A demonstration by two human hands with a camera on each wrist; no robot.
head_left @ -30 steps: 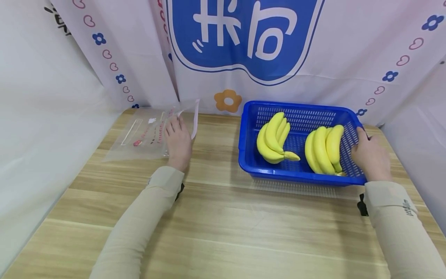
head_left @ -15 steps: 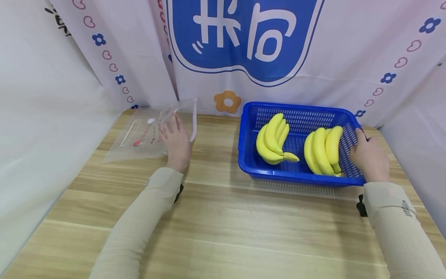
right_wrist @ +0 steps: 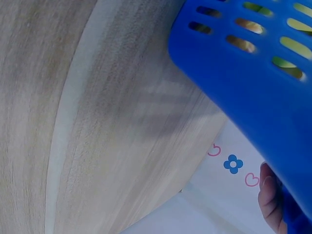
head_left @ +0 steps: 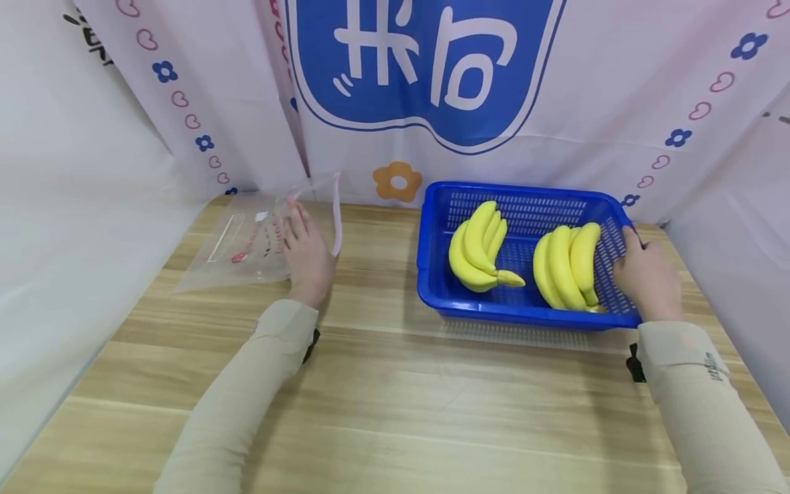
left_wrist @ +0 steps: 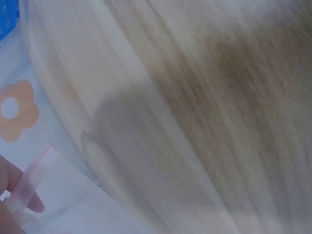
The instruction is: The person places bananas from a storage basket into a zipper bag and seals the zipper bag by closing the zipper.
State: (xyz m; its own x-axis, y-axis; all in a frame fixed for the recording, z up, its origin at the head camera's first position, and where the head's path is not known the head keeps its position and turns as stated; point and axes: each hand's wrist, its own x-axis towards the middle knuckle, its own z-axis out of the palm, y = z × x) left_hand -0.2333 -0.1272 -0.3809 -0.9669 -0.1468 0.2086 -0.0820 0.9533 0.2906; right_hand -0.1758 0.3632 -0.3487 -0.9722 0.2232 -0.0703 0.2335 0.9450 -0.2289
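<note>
A clear zip bag (head_left: 212, 264) with pink print lies at the back left of the table. My left hand (head_left: 308, 264) is at its mouth, fingers extended along it. In the left wrist view, the pink zip strip (left_wrist: 34, 170) runs between the thumb and a finger, which pinch it. On the right stands a blue plastic basket (head_left: 494, 310) with slotted walls. Inside lie two bunches of bananas, a left bunch (head_left: 472, 254) with its stem toward the front and a right bunch (head_left: 558, 267). My right hand (head_left: 651, 278) grips the basket's right rim, fingers (right_wrist: 269, 195) curled over it.
The wooden table (head_left: 432, 412) stretches toward me in front of basket and bag. A white printed curtain (head_left: 352, 154) hangs right behind the table, and white cloth sides (head_left: 62, 206) border it left and right.
The whole head view has shifted slightly left. My left fingers have shifted a little leftward and look straighter on the bag. My right hand keeps its grip on the basket; the bananas stay put.
</note>
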